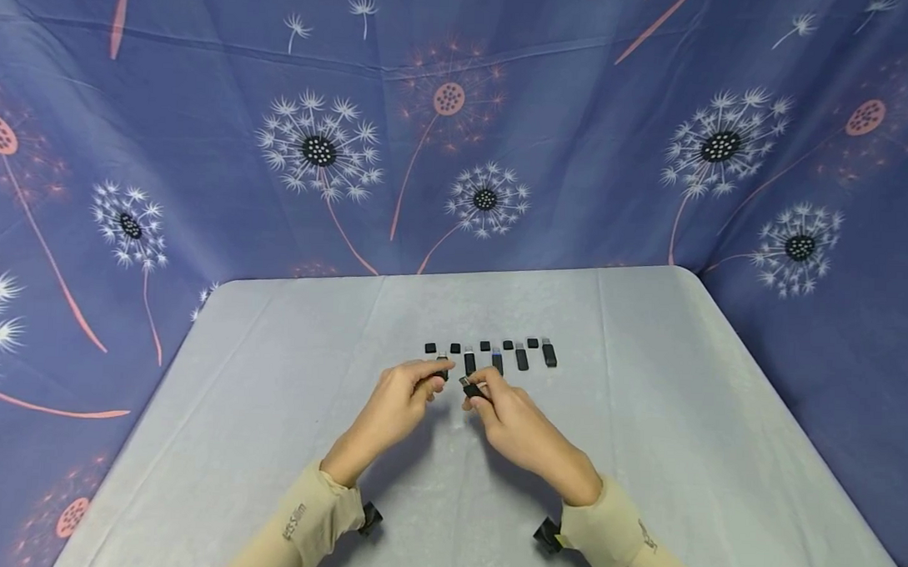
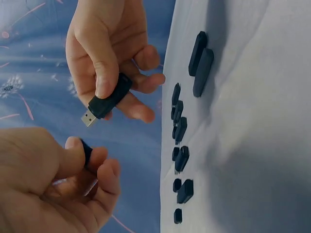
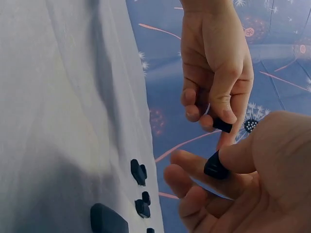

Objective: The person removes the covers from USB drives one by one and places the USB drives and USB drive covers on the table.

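Right grip (image 1: 495,402) pinching a memory stick (image 2: 109,100) at frame centre, plug pointing toward the cap (image 3: 222,125) pinched in left grip (image 1: 408,390), just beside; long axes roughly in line.

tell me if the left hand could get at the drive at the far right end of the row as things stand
Probably not easily: the left hand already pinches a cap, and the right hand sits between it and that drive.
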`<state>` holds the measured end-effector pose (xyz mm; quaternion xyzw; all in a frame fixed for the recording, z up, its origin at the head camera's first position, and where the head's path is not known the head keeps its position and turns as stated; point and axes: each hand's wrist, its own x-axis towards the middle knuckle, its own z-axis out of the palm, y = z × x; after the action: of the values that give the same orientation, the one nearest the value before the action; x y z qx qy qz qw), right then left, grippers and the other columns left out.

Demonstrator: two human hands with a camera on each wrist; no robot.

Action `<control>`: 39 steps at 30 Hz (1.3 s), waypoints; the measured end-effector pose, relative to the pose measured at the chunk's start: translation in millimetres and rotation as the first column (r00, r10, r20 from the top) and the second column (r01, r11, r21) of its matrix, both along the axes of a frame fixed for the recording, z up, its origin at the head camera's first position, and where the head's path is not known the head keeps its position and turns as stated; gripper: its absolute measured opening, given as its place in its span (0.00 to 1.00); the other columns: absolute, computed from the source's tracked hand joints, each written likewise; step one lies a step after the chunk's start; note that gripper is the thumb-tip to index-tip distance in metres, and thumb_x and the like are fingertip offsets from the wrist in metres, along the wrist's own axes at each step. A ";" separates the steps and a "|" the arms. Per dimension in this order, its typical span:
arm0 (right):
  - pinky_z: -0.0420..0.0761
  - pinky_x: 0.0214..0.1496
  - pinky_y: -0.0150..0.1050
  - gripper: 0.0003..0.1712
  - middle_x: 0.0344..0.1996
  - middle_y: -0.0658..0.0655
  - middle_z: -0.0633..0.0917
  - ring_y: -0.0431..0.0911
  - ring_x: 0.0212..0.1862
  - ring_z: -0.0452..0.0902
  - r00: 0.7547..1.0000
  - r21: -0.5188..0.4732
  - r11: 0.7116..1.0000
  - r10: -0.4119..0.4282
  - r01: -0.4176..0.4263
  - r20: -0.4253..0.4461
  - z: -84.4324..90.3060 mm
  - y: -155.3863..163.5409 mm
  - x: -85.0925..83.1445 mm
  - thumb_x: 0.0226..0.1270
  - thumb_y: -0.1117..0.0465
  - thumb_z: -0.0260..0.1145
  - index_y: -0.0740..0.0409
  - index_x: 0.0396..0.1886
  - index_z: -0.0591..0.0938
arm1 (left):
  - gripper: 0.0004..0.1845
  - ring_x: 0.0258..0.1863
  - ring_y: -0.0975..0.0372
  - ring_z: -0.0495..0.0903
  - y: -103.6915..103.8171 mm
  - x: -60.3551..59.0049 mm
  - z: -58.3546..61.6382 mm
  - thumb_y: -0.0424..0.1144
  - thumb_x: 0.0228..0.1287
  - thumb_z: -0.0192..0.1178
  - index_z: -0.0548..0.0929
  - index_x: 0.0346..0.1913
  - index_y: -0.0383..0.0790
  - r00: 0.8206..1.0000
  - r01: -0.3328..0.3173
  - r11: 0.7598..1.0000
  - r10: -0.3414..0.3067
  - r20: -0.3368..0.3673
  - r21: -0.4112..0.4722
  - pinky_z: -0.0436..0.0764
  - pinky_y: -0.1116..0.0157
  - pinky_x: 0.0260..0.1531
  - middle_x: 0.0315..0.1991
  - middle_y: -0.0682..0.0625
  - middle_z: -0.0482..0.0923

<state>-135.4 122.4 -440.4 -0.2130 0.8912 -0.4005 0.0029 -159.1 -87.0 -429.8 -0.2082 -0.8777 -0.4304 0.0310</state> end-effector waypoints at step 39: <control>0.82 0.37 0.34 0.08 0.30 0.49 0.89 0.38 0.32 0.83 0.968 -0.094 0.964 -0.252 0.250 -0.007 5.4 -22.0 -15.2 0.64 0.65 0.76 0.59 0.42 0.89 | 0.04 0.35 0.63 0.87 -37.2 -23.5 -1.1 0.37 0.62 0.74 0.93 0.39 0.43 0.993 -0.111 0.989 0.107 -0.043 -0.100 0.85 0.61 0.38 0.35 0.56 0.91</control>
<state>-150.6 100.4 -435.0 -0.1021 0.8916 -0.4362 -0.0661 -182.6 -124.2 -430.9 -0.1693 -0.9080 -0.3786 0.0601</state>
